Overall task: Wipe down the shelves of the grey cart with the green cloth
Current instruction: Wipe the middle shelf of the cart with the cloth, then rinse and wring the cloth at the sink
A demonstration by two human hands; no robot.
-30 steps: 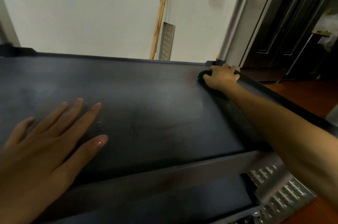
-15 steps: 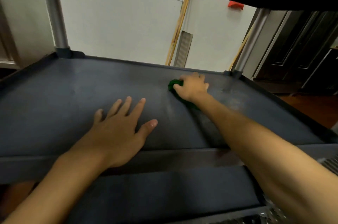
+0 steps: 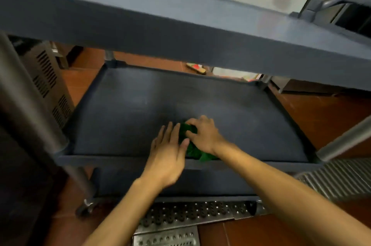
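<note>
While the green cloth (image 3: 192,151) sits bunched near the front edge of the lower shelf (image 3: 140,109), I am wiping this level.
My right hand (image 3: 203,136) grips it, fingers curled; my left hand (image 3: 165,153) lies flat just beside it. Next, I think, it needs pressed sweeps toward the far rim.

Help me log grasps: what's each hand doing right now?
Left hand: open, fingers straight, beside the cloth.
Right hand: closed, gripping the cloth.
</note>
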